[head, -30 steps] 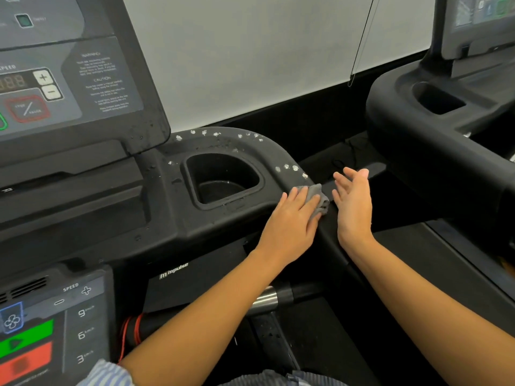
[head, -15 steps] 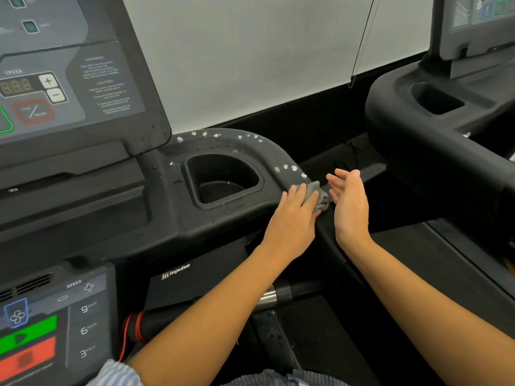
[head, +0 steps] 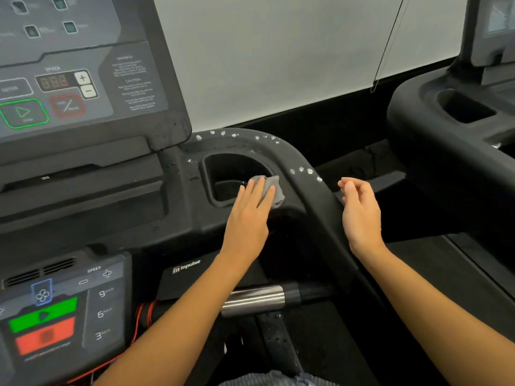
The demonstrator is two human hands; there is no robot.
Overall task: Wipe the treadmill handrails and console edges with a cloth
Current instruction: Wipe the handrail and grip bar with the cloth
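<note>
Treadmill console [head: 83, 93] fills the upper left. At centre, my left hand [head: 248, 218] presses the grey cloth [head: 271, 190] with straight fingers against the cup holder [head: 211, 168] rim. My right hand [head: 359, 210] hovers, fingers loosely curled and holding nothing, beside the droplet-speckled handrail [head: 312, 196].

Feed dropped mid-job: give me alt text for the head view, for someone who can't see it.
The left hand presses a grey cloth flat onto the black treadmill console at the rim of the cup holder. The right hand hovers open and empty beside the curved handrail, which is dotted with white droplets.
</note>
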